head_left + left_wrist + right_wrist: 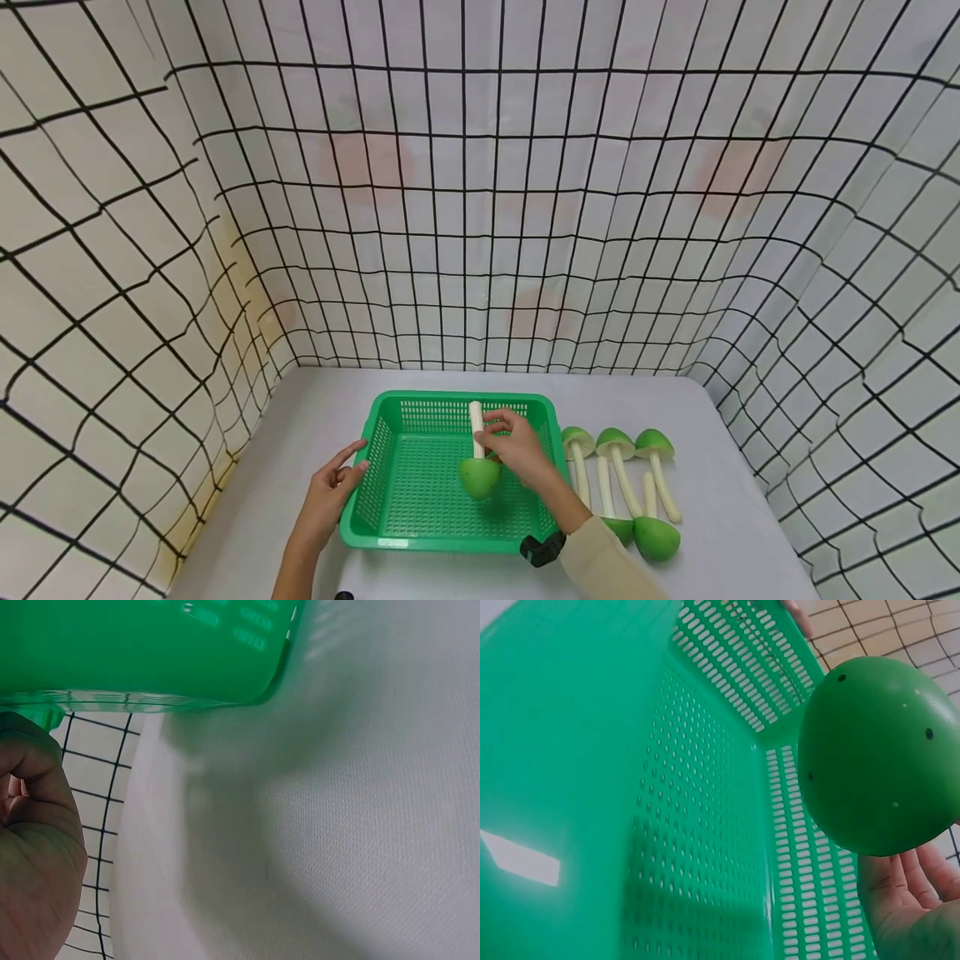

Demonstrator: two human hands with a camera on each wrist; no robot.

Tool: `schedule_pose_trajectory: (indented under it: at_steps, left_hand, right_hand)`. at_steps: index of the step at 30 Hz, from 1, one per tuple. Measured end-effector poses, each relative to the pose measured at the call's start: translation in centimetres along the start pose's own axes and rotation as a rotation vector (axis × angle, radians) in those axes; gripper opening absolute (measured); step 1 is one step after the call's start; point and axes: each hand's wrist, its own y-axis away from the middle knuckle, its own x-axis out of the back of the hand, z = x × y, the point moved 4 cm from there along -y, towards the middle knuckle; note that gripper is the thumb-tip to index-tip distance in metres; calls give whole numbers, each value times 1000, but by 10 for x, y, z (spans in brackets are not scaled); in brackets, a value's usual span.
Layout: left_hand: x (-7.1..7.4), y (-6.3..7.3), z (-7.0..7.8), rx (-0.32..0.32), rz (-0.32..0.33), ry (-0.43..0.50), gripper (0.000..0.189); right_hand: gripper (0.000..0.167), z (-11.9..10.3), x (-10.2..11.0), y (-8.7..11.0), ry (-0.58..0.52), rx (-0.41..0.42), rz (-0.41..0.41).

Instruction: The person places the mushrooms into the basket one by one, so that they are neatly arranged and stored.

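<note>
My left forearm (296, 560) bare, slanting forward and inward. Left hand (328, 492) reaching out, index and thumb extended, tips apart. My right forearm (564, 502) angles forward and inward too (cream sleeve (609, 562) stops short of wrist). Right hand (516, 448) pinching, thumb opposing bent fingers, knuckles up.

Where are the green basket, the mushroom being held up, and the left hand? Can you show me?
Green basket (450, 544): head view, on its near rim.
Mushroom (480, 481): head view, on its green cap.
Left hand (326, 500): head view, on the middle of the hand.
</note>
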Motion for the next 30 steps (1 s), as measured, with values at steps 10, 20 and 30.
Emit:
schedule_pose_trajectory:
  at_steps: [10, 20, 30]
  left_hand:
    - [1, 1, 0, -20, -5, 25, 52]
    - [0, 1, -1, -14, 4, 37, 51]
    - [0, 0, -2, -21, 11, 33, 51]
  right_hand:
    - [38, -1, -28, -10, -23, -43, -16]
    - [37, 2, -51, -16, -40, -65, -23]
    - [38, 5, -72, -19, -61, -95, -47]
